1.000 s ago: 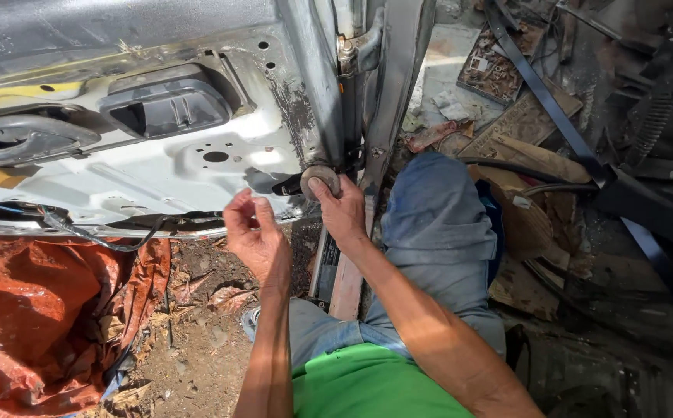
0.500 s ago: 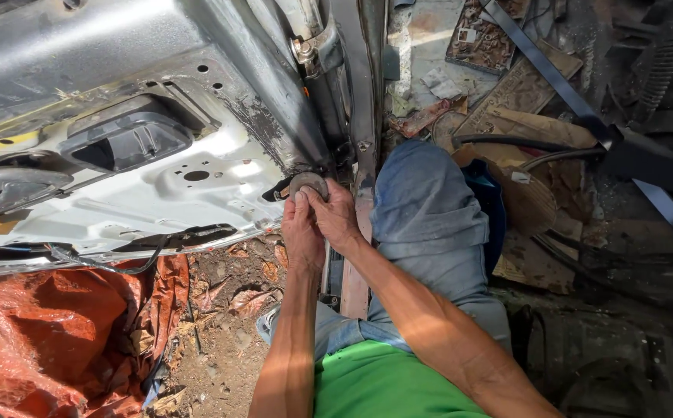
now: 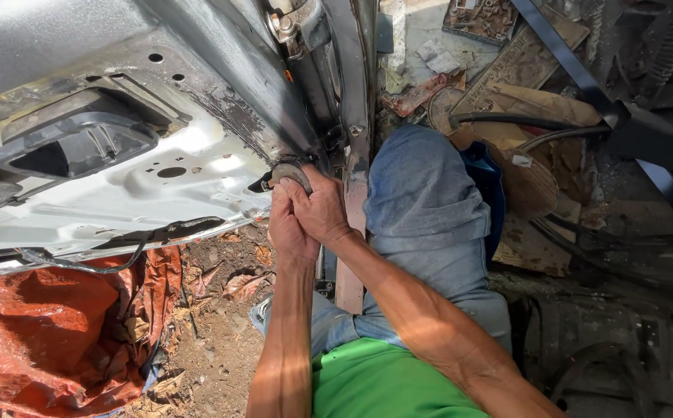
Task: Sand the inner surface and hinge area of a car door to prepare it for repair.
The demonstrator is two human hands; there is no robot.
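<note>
I see my left hand and right hand pressed together, both closed tightly around a round grey disc against the car door panel.

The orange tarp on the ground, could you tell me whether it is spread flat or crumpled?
Crumpled: the orange tarp lies bunched in deep folds beside the car door.

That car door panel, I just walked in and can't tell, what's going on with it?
A person sitting on the ground has both hands together at the lower corner of a stripped grey car door. The left hand and right hand clasp a small rounded grey piece against the door's edge. An orange tarp lies on the dirt beside them.
</note>
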